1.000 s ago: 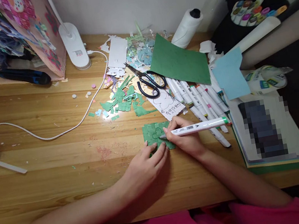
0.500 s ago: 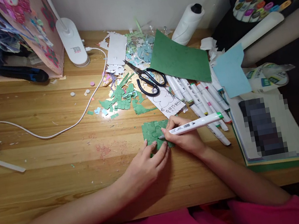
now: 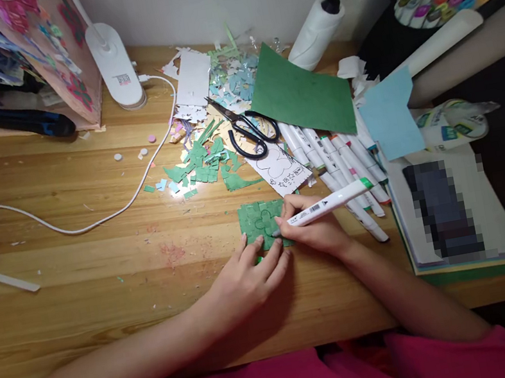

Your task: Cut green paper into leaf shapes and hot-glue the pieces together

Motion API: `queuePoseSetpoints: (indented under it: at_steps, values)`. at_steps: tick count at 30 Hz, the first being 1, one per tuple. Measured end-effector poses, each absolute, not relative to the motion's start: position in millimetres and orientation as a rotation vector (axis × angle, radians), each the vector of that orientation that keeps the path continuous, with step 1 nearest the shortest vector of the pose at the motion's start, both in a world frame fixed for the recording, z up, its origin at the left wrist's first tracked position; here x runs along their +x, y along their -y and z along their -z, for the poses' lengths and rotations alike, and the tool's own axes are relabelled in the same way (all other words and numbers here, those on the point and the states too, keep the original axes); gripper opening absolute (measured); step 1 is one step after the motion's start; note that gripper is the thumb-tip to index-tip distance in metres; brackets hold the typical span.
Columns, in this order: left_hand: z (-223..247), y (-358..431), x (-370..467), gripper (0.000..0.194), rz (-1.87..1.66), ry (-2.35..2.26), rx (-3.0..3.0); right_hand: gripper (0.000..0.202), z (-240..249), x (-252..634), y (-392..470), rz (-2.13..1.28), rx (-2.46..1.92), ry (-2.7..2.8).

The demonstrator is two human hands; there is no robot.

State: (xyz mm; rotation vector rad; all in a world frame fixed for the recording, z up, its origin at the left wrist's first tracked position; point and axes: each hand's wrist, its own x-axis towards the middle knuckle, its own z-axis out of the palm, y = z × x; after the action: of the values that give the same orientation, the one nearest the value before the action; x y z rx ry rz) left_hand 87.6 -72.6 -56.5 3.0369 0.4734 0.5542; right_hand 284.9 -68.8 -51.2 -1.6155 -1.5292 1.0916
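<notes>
A small green woven-looking paper piece (image 3: 248, 219) lies on the wooden table, with a flower outline drawn on it. My left hand (image 3: 250, 274) rests on its lower edge, fingers spread and pressing it flat. In my right hand (image 3: 316, 230) is a white marker (image 3: 328, 203) with a green end, gripped between thumb and fingers. The marker's grey tip meets the green paper at the lower right of the flower outline. Part of a green object shows beneath my left fingers; what it is I cannot tell.
Black scissors (image 3: 249, 127), paper scraps (image 3: 201, 159) and a green sheet (image 3: 304, 92) lie beyond the hands. Several markers (image 3: 340, 160) and a stack of paper (image 3: 495, 211) are at the right. A white cable (image 3: 93, 225) curves across the left.
The marker tip has shifted slightly right and down on the green paper, and more of the flower outline is drawn. My left hand stays on the paper. The whole view has shifted slightly.
</notes>
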Motion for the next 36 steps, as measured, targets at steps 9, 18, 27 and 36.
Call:
queuePoseSetpoints:
  at_steps: [9,18,27,36]
  values:
    - [58.4,73.6,86.9,0.033,-0.514,-0.452,3.052,0.031,57.2,285.7,70.5,-0.988,-1.618,1.518]
    - [56.1,72.8,87.8,0.031,-0.486,-0.446,3.048,0.030,57.4,287.1,70.0,-0.987,-1.573,1.481]
    - [58.4,73.7,87.3,0.031,-0.520,-0.450,3.031,0.031,57.5,286.5,68.0,-0.960,-1.563,1.461]
    - [61.3,74.7,87.0,0.032,-0.482,-0.430,3.026,0.030,60.4,285.4,67.5,-0.917,-1.538,1.406]
